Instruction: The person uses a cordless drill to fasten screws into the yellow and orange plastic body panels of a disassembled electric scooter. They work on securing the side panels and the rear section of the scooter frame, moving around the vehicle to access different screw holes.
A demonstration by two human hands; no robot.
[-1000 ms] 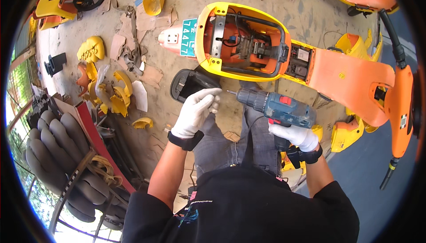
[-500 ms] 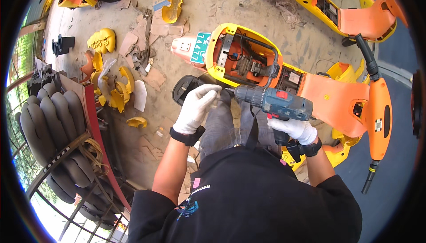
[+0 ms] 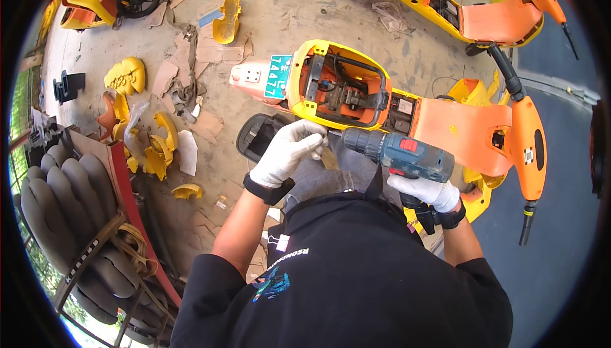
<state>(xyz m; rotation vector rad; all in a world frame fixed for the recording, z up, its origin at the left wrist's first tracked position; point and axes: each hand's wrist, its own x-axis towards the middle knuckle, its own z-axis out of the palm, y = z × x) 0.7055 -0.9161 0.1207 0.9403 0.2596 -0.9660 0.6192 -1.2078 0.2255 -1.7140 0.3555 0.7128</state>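
My right hand [image 3: 428, 190], in a white glove, is wrapped round the grip of a blue cordless drill [image 3: 417, 155]. The drill lies level in front of me, its chuck facing left. At the bit's tip is my left hand [image 3: 283, 155], gloved in white too, with thumb and fingers pinched together; anything between them is too small to make out. Just beyond the drill stands an orange and yellow scooter [image 3: 445, 119], its seat compartment [image 3: 347, 87] uncovered, showing a metal frame and wiring. A black open tub [image 3: 249, 138] sits beside my left hand.
Yellow body panels [image 3: 162, 147] and torn cardboard [image 3: 207, 125] litter the floor at left. Grey padded seats [image 3: 76, 201] are stacked on a rack at the lower left. Other scooters [image 3: 439, 4] stand at the far side.
The view has shifted, so the scooter and floor appear further left. The drill's chuck has tilted up slightly relative to its body, and my left hand stays pinched near the bit.
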